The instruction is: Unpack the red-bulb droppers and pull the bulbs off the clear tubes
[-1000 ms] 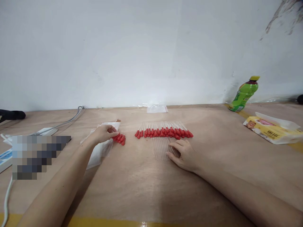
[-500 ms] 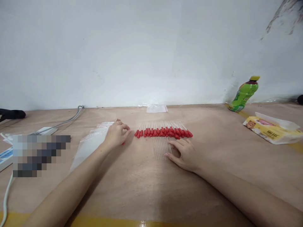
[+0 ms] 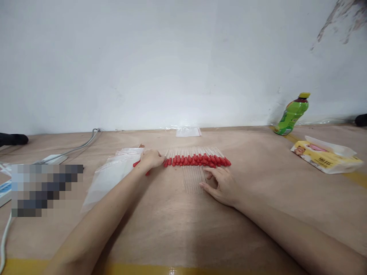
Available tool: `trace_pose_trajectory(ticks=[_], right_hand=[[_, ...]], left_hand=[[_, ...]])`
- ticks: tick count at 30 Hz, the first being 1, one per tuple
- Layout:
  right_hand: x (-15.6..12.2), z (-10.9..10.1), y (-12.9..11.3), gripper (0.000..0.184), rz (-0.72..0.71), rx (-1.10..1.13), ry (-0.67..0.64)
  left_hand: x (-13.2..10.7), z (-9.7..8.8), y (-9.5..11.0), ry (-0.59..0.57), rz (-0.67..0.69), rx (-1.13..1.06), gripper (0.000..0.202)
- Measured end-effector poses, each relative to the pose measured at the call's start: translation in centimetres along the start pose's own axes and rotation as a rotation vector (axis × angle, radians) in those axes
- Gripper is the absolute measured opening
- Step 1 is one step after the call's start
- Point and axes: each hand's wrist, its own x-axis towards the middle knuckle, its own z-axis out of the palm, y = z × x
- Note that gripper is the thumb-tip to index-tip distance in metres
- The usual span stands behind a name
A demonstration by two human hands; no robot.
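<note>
A row of clear droppers with red bulbs [image 3: 195, 159] lies across the table, bulbs towards me. At its left end, my left hand [image 3: 151, 158] has its fingers together at the stem of the outermost dropper; the fingertips are partly hidden. In front of the bulbs, several thin clear tubes [image 3: 192, 179] lie side by side. My right hand [image 3: 223, 186] rests at their right edge, thumb and index finger apart and curved. Red bulbs [image 3: 136, 163] also show beside my left wrist, partly covered by it.
Clear zip bags [image 3: 107, 179] are fanned out on the left. Another bag [image 3: 187, 132] lies by the wall. A green bottle [image 3: 292, 114] and a yellow tissue pack [image 3: 327, 156] stand to the right. A power strip [image 3: 5, 191] with cables and a blurred-out patch are far left.
My left hand has moved right to the left end of the dropper row, uncovering more red at its wrist. My right hand has stayed nearly in place. The view has shifted slightly.
</note>
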Motion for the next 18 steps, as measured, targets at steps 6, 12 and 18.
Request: trace_pose_trajectory(ticks=[6, 12, 18], right_hand=[[0.2, 0.1, 0.3, 0.040, 0.054, 0.037, 0.154], [0.6, -0.5, 0.6, 0.053, -0.116, -0.060, 0.257], [0.7, -0.3, 0.4, 0.030, -0.301, -0.124, 0.092]], left_hand=[[-4.1, -0.9, 0.2, 0.266, 0.185, -0.044, 0.027], [-8.7, 3.1, 1.8, 0.379, 0.647, -0.384, 0.015], [-9.5, 5.3, 2.6, 0.426, 0.801, -0.464, 0.011]])
